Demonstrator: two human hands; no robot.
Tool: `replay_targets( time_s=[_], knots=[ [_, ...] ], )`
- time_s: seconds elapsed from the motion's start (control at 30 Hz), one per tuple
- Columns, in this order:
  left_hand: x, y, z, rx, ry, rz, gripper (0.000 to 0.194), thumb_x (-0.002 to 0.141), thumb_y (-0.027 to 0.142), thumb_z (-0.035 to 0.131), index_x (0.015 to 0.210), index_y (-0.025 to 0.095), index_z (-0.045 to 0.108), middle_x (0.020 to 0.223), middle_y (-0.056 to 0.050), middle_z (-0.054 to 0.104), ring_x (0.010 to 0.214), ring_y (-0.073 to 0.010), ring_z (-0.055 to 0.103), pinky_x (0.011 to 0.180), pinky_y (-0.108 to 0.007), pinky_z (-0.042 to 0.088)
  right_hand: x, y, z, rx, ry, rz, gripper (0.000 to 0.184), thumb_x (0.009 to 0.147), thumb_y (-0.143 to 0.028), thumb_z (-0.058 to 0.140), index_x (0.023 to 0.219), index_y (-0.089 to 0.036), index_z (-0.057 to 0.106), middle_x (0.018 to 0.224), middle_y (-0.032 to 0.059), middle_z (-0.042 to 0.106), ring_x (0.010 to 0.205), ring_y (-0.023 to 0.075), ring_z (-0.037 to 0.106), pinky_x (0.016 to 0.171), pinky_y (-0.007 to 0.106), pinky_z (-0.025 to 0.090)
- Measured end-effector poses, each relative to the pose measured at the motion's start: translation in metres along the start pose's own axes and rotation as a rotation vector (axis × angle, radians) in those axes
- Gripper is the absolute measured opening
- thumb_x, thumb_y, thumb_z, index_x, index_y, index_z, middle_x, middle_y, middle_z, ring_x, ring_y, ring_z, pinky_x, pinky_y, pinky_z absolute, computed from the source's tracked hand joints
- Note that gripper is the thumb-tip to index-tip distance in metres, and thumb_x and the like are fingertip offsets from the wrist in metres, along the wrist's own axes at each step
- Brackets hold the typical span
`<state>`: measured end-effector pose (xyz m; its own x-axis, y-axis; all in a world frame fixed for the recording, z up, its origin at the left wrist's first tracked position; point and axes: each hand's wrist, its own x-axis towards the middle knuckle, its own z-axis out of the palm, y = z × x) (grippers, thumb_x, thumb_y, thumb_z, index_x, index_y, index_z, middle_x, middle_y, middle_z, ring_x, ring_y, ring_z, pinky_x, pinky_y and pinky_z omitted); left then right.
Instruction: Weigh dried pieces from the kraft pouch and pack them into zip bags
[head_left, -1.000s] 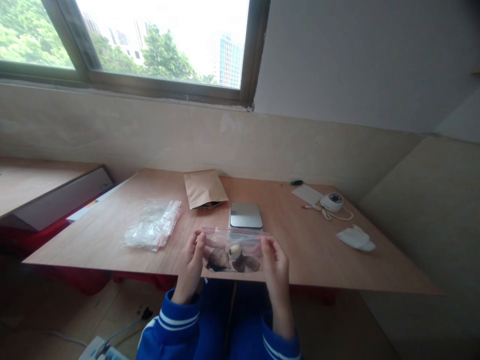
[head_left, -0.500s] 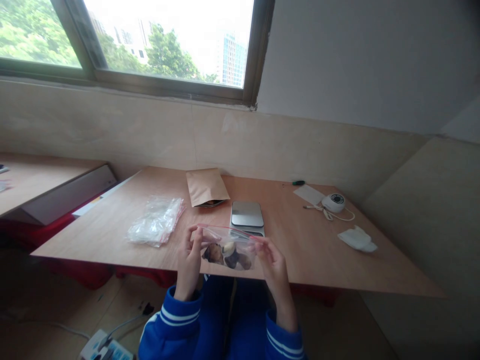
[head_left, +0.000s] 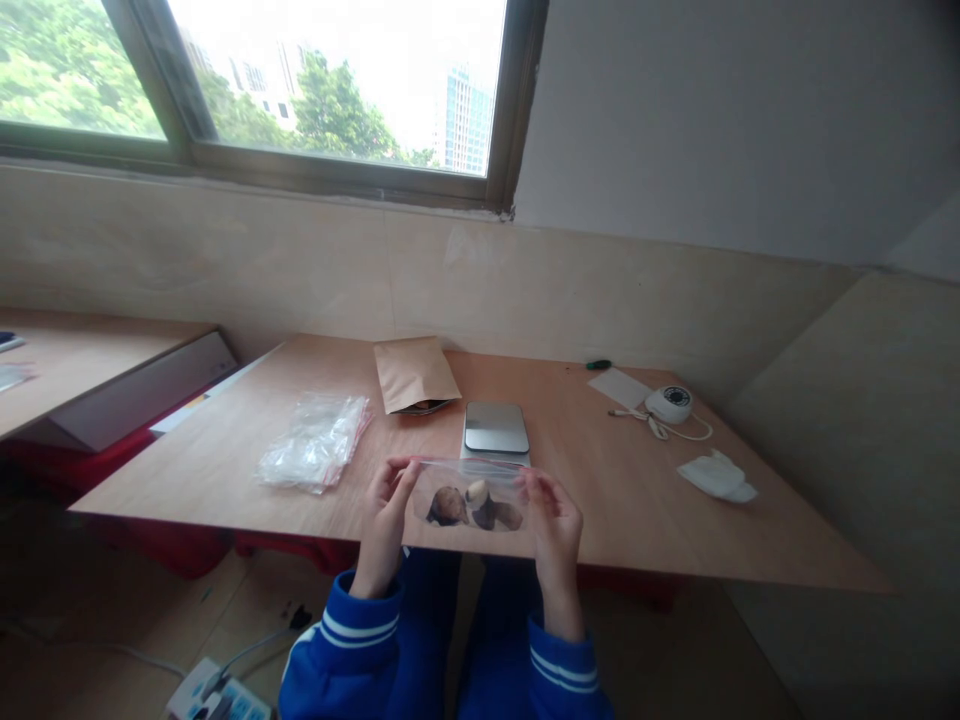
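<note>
A clear zip bag (head_left: 469, 512) hangs stretched between my two hands at the table's front edge. Inside it lie brown pieces that look like dried mushrooms (head_left: 484, 505), one with a pale stem. My left hand (head_left: 390, 510) pinches the bag's top left corner. At the top right corner, the fingers of my right hand (head_left: 551, 515) are closed on the same bag. Just behind the bag stands a small digital scale (head_left: 496, 428) with a bare silver plate; the bag hides its front part.
A pile of clear zip bags (head_left: 315, 440) lies on the left of the table (head_left: 225, 450). Behind the scale is an open brown paper pouch (head_left: 417, 375). On the right are a white camera-like device (head_left: 667, 404) with a cable, a crumpled tissue (head_left: 718, 476) and a green-handled screwdriver (head_left: 598, 365).
My right hand has moved slightly right and pulled the bag's top edge straighter and more level. The bag has spread wider, and the pieces in it have shifted a little to the right.
</note>
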<state>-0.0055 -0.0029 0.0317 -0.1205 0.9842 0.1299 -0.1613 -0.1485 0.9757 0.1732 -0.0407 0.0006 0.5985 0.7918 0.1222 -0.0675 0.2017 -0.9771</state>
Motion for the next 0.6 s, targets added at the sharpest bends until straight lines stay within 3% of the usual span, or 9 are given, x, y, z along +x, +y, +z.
replay_targets(
  time_s=[0.33,0.6],
  knots=[
    [0.0031,-0.0049,-0.0012,-0.050,-0.034,-0.050,0.023,0.081,0.039,0.062,0.084,0.016,0.058,0.076,-0.002,0.068,0.080,-0.0192,0.067,0.081,-0.032,0.049,-0.0032,-0.0100,-0.0048,-0.182,-0.072,-0.169,0.032,0.084,-0.046,0.057,0.087,-0.017,0.071,0.081,0.0059,0.067,0.072,0.0176,0.062,0.068,0.030,0.052],
    [0.0012,-0.0034,-0.0065,-0.007,-0.042,-0.040,0.023,0.081,0.038,0.062,0.084,0.016,0.058,0.077,-0.003,0.070,0.077,-0.0189,0.068,0.078,-0.032,0.050,-0.0034,-0.0093,-0.0053,-0.195,-0.058,-0.193,0.029,0.084,-0.044,0.058,0.082,-0.018,0.068,0.079,0.0053,0.067,0.075,0.0188,0.063,0.070,0.030,0.051]
  ],
)
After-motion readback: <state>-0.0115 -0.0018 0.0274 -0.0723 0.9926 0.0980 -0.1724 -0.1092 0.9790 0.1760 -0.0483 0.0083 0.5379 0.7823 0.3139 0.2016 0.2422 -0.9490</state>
